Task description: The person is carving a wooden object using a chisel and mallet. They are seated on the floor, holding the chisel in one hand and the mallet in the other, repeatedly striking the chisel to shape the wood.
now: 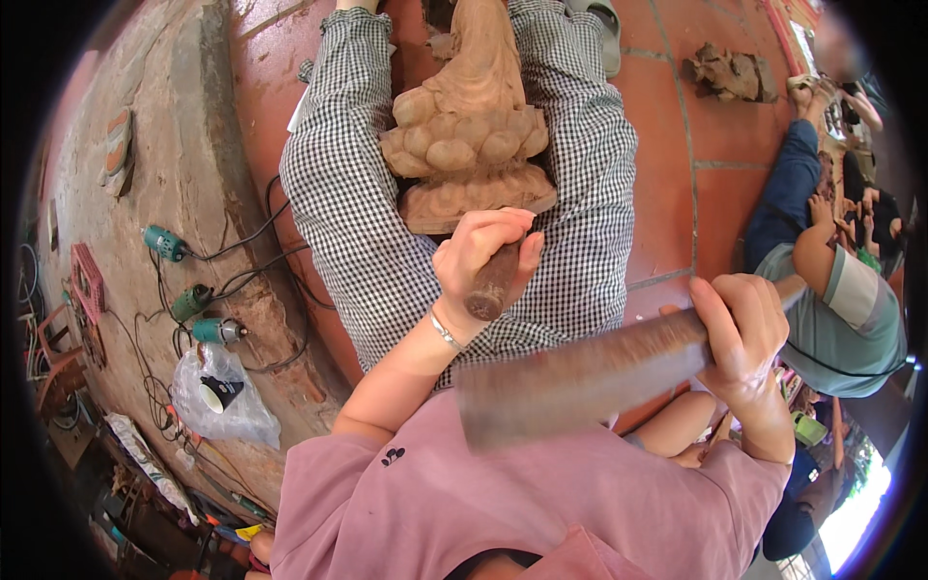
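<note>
A carved wooden statue (467, 145) with a lotus-petal base lies between my legs, its base toward me and its upper part running out of view at the top. My left hand (486, 256), with a silver bracelet at the wrist, is closed around a round wooden tool handle (486, 302) just at the near edge of the base. The handle's butt end faces me, and the tool's working end is hidden behind my fingers. Farther right, my right hand (742, 333) grips a broad wooden mallet (580, 382). The mallet is smeared by motion, its head apart from the handle's butt.
Left of me, a raised slab (208, 126) bears several green power tools (217, 331) with black cables, plus a clear plastic bag (227, 411) around a cup. A wood chunk (730, 74) lies on the red tiles (662, 208). Another person (831, 300) sits close at right.
</note>
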Demonstrator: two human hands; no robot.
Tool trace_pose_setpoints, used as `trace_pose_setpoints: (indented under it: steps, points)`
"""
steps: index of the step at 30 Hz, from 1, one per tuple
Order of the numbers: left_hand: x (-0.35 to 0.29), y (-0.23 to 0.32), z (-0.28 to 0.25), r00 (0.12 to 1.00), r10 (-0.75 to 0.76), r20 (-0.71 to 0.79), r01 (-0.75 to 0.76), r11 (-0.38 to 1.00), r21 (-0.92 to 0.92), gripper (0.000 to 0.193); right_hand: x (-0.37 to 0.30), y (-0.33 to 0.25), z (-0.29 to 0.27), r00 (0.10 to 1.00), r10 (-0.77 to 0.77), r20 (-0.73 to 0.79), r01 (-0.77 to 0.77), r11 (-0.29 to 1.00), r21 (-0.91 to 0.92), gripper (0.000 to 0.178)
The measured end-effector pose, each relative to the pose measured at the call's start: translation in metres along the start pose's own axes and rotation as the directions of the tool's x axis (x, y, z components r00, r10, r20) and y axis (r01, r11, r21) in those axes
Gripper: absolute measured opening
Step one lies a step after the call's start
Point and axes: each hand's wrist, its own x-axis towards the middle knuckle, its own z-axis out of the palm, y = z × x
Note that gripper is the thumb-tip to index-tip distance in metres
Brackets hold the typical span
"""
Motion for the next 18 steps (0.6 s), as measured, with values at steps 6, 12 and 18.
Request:
trace_pose_setpoints:
  steps: [6, 12, 18]
  points:
    - [-0.006, -0.004, 0.002, 0.998, 0.059, -0.014, -0.058, 0.998, 0.037, 0.03, -0.008, 0.003, 0.013, 0.998, -0.012, -0.068, 0.017, 0.997, 0.079, 0.051]
    - [-0.007, -0.003, 0.005, 0.997, 0.075, -0.001, -0.075, 0.996, 0.055, 0.029, -0.015, 0.003, 0.018, 0.997, -0.007, -0.079, 0.011, 0.999, 0.047, 0.051]
    - [-0.003, 0.0, 0.009, 0.989, 0.126, 0.071, -0.136, 0.98, 0.146, 0.029, -0.021, 0.009, 0.023, 0.995, 0.023, -0.097, -0.021, 1.0, 0.014, 0.05]
